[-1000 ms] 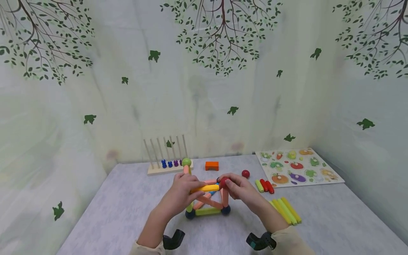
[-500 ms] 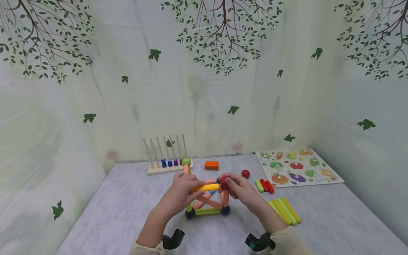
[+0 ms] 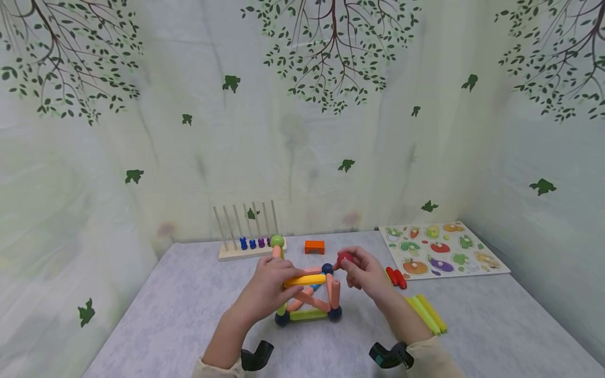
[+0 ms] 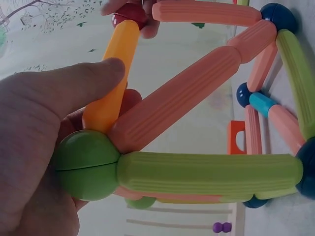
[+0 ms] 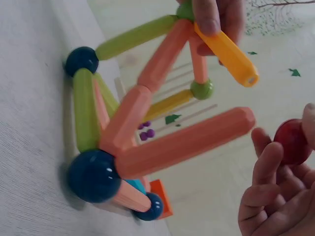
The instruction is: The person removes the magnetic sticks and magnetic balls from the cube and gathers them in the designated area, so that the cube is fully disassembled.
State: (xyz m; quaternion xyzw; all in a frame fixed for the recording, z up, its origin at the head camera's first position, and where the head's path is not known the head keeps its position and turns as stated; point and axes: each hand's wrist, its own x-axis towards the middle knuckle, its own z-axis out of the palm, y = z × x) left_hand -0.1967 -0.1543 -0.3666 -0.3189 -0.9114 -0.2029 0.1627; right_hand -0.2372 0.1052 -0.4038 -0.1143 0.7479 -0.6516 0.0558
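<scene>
In the head view my left hand (image 3: 271, 281) grips an orange-yellow magnetic stick (image 3: 306, 280) at the upper left of a frame of sticks and balls. Under its thumb in the left wrist view, the stick meets a green ball (image 4: 88, 167). My right hand (image 3: 368, 278) pinches a red ball (image 5: 291, 141) between thumb and fingers. A gap shows between this ball and the stick's bare end in the right wrist view. An upright salmon stick (image 5: 187, 142) rises from a dark blue ball (image 5: 93, 176), its upper end free. Light green sticks (image 3: 308, 314) form the base.
Behind the frame stand a pegged wooden counting rack (image 3: 250, 252) and an orange block (image 3: 314, 247). To the right lie short red sticks (image 3: 399, 279), long yellow-green sticks (image 3: 427, 313) and a vegetable picture board (image 3: 441, 249). A curtain (image 3: 302, 131) hangs behind the table.
My right hand has drawn the red ball away from the orange-yellow stick's end, up and to the right. It now hides the loose red ball on the table. My left hand stays put.
</scene>
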